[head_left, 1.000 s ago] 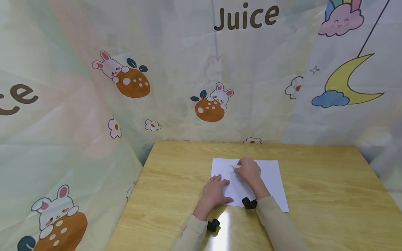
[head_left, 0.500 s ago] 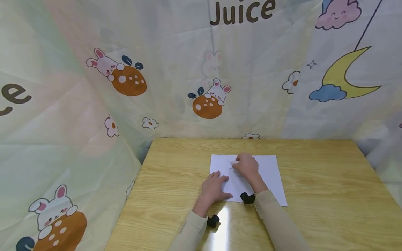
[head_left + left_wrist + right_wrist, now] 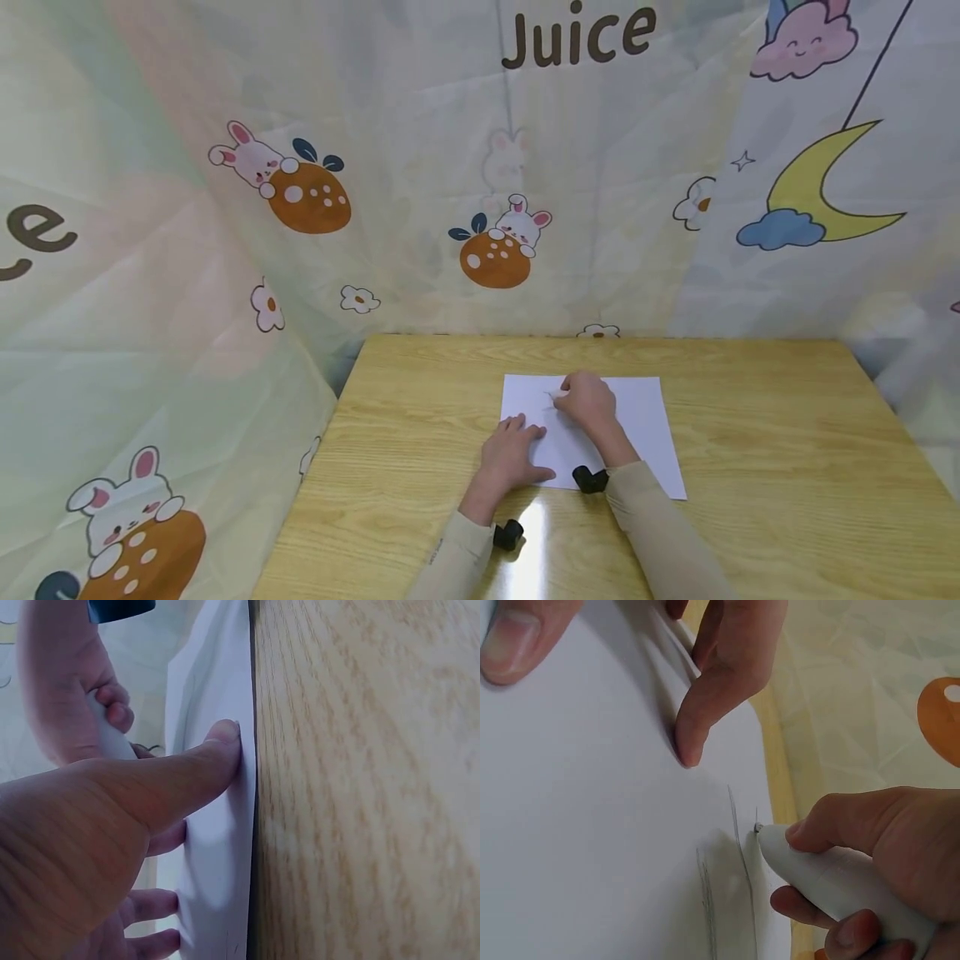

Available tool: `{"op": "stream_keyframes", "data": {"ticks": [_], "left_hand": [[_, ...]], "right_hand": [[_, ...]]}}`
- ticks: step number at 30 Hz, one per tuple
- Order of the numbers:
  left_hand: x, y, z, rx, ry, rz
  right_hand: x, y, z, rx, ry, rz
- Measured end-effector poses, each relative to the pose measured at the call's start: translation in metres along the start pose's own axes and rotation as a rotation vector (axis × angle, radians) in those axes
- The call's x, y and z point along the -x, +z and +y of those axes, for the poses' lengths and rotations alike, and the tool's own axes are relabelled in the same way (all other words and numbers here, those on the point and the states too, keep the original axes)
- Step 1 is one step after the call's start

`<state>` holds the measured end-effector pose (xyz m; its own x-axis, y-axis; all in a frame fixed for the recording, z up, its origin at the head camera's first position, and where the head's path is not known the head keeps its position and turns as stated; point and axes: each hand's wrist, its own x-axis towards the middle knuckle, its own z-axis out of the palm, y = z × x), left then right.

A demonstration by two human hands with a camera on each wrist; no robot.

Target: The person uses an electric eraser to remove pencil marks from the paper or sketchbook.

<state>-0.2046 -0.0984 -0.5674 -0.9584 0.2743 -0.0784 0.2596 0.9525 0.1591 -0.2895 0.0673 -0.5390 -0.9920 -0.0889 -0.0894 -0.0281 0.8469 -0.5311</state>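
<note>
A white sheet of paper lies on the wooden table, with several thin grey lines on its upper left part. My right hand grips a thick white pen-shaped tool, thumb on one side and fingers curled round the other. The tool's small dark tip is right at the paper beside a line. My left hand rests on the sheet's left side with fingers spread. In the left wrist view its thumb presses down near the paper's front edge, and the white tool shows behind it.
The wooden table extends to both sides of the paper. A printed cloth with rabbits hangs behind and to the left. Black wrist cameras sit at the left cuff and right cuff.
The head view has shifted slightly. My right hand makes small movements with the white tool around the grey lines, while my left hand stays in place on the paper.
</note>
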Motion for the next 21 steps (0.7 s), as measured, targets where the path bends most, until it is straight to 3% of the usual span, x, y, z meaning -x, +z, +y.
{"op": "stream_keyframes", "data": {"ticks": [10, 21], "left_hand": [[0.0006, 0.0024, -0.0013, -0.003, -0.009, -0.022], [0.0006, 0.0018, 0.0013, -0.003, -0.005, -0.003]], "right_hand": [[0.0002, 0.0037, -0.0002, 0.002, -0.005, 0.018], [-0.0022, 0.0091, 0.0021, 0.003, -0.018, 0.036]]}}
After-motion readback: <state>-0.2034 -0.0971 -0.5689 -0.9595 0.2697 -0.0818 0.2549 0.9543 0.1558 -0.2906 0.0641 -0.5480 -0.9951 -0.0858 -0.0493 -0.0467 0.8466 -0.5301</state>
